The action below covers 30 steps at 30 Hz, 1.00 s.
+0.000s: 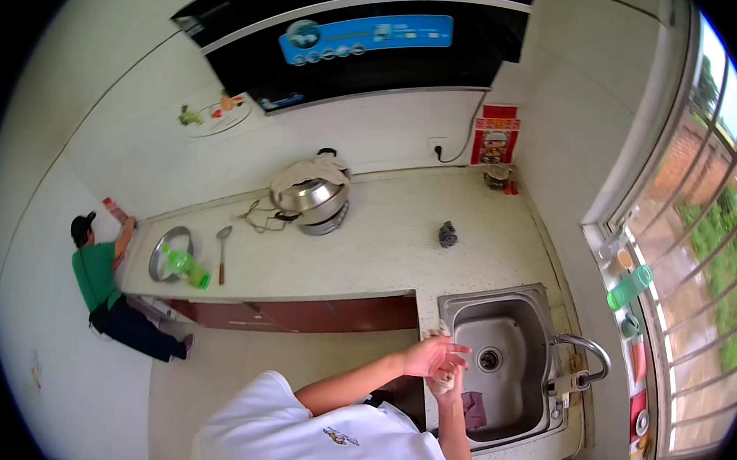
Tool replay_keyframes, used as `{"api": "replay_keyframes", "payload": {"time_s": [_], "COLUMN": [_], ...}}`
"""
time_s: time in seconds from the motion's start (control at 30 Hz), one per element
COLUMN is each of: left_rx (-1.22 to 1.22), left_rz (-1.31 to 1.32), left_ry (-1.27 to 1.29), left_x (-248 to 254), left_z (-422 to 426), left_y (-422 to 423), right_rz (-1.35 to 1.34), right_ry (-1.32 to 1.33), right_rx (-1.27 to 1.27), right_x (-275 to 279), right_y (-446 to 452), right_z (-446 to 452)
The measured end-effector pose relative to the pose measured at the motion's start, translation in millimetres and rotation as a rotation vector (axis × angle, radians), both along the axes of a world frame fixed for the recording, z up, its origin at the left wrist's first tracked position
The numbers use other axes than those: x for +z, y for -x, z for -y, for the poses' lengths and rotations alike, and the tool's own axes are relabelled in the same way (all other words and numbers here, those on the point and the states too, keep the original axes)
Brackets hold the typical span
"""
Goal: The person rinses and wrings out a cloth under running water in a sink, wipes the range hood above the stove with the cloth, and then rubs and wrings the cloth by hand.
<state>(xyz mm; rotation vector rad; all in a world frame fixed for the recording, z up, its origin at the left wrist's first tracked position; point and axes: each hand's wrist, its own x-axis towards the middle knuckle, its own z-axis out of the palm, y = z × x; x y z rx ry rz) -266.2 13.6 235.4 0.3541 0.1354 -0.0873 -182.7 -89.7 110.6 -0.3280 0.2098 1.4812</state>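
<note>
Both hands meet over the left rim of the steel sink (445,317). My left hand (428,357) reaches in from the left with its fingers stretched out to the right, against my right hand. Just below it, my right hand (446,380) is closed around what looks like a bunched pale cloth (443,385); another pale bit shows above the left hand. A dark pinkish cloth (475,411) lies in the lower left of the basin. The curved faucet (593,349) stands at the sink's right side.
On the counter (386,223) are a covered steel pot (320,197), a dark bundle (447,234), a ladle (223,255), a metal basin (157,263) and a green bottle (187,268). A person in green (96,277) stands at its far left. Bottles (630,286) line the windowsill.
</note>
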Motion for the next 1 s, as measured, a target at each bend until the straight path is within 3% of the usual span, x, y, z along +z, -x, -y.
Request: {"api": "replay_keyframes", "payload": {"time_s": [0.07, 0.13, 0.2, 0.23, 0.27, 0.33, 0.4, 0.43, 0.5, 0.6, 0.7, 0.8, 0.87, 0.9, 0.93, 1.0], "left_rx": [0.044, 0.088, 0.088, 0.076, 0.061, 0.076, 0.511, 0.771, 0.800, 0.818, 0.831, 0.847, 0.484, 0.775, 0.750, 1.113], "left_rz": [0.106, 0.171, 0.194, 0.225, 0.260, 0.335, 0.214, 0.060, 0.136, 0.186, 0.181, 0.199, 1.015, 0.346, 0.326, 0.083], "left_ry": [0.047, -0.015, -0.026, -0.017, -0.011, 0.002, -0.094, -0.096, -0.063, -0.063, -0.023, 0.009, 0.627, 0.355, 0.361, -0.032], "left_x": [-19.2, 29.3, 15.0, 3.0, -7.3, -20.6, -39.2, -5.1, 17.9, 26.0, 34.6, 31.7, 11.9, 14.4, 21.8, 33.3], "left_z": [-2.3, -9.7, -21.2, -27.0, -32.0, -37.3, -31.9, -9.3, 6.3, 9.3, 6.1, 6.5, 9.9, 13.6, 19.0, 27.9], "left_y": [16.9, 44.4, 62.0, 70.5, 78.0, 100.5, 123.8, 135.0, 159.9, 205.6, 247.1, 284.1, 297.1, 313.9, 322.0, 335.9], "right_rz": [0.088, 0.127, -0.486, 0.016, 0.030, 0.679, 0.736, 1.009, 1.513, 1.647, 1.435, 1.174, 0.152, 0.124, 0.120, -0.088], "right_ry": [0.248, 0.159, -0.754, -0.482, -0.475, -0.042, -0.015, -0.067, -0.187, -0.385, -0.454, -0.510, -0.623, -0.651, -0.644, -0.640], "right_rx": [0.067, 0.089, 0.236, 0.202, 0.210, 0.129, 0.072, 0.029, 0.024, 0.063, 0.051, 0.029, 0.441, 0.456, 0.424, 0.553], "right_x": [94.7, 77.5, 27.9, 62.0, 83.9, 115.7, 137.4, 145.1, 159.9, 188.1, 224.6, 211.6, 211.2, 190.6, 192.3, 197.0], "right_y": [34.7, 43.5, 44.3, 43.3, 48.5, 57.9, 73.6, 83.8, 107.6, 152.5, 196.2, 235.0, 268.3, 287.3, 295.7, 306.7], "right_z": [-11.3, -25.5, -41.0, -30.3, -26.7, -33.8, -42.7, -48.2, -55.2, -58.1, -49.8, -57.7, -56.9, -64.1, -66.2, -71.9]}}
